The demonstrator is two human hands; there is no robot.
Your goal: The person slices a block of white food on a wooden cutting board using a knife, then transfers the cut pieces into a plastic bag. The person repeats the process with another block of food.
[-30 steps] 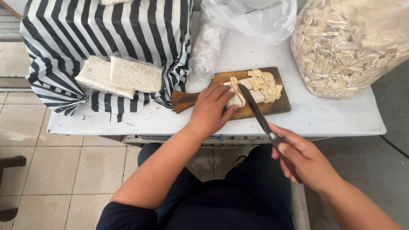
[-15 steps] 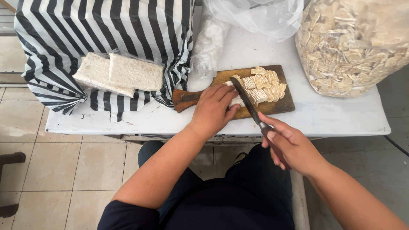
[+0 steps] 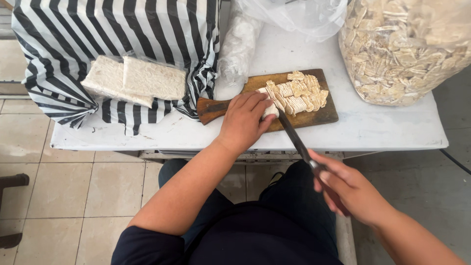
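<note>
A wooden cutting board [image 3: 324, 115] lies on the white table [image 3: 274, 135]. On it my left hand [image 3: 245, 120] presses down on a pale block of tempeh [image 3: 270, 110], fingers curled over its end. Thin cut slices [image 3: 299, 93] are piled on the board beside the block. My right hand [image 3: 351, 189] grips the handle of a long dark knife [image 3: 293, 135], off the table's front edge. The blade's tip rests against the block just right of my left fingers.
Two wrapped pale blocks [image 3: 135, 78] lie on a black-and-white striped bag [image 3: 117, 44] at the left. A large clear bag of cut slices [image 3: 407, 49] stands at the back right. Crumpled clear plastic [image 3: 240, 44] sits behind the board. Tiled floor lies below.
The knife has drawn back toward me along the block, and my right hand has dropped lower off the table edge. My left hand stays on the block.
</note>
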